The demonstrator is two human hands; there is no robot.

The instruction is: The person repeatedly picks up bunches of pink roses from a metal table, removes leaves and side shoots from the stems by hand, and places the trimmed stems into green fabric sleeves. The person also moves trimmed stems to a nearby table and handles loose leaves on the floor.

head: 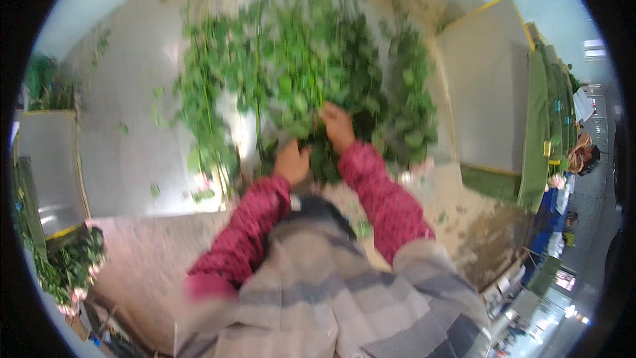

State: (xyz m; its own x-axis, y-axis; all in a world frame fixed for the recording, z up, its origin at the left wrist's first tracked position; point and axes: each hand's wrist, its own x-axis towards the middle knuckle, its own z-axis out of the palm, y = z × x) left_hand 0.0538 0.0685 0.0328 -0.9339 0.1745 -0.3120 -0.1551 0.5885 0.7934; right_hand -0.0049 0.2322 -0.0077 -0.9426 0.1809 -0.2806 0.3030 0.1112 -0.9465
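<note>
Long leafy green stems (303, 54) lie side by side across a metal-topped table (134, 159), their tips pointing away from me. Pale pink rose heads (201, 181) show at the near ends of some. My right hand (338, 127) is at the near part of the middle stems, fingers bent around or against a stem; blur hides whether it grips one. My left hand (293, 161) is just left of it and nearer me, low over the leaves, with its thumb apart from the fingers; what lies under its palm is hidden.
Grey panels with yellow edges and green cloth stand at the right (487, 84) and left (49, 174). More pink roses (79, 293) are at the lower left. Loose leaves (155, 190) are scattered on the table. A person (584, 154) is at the far right.
</note>
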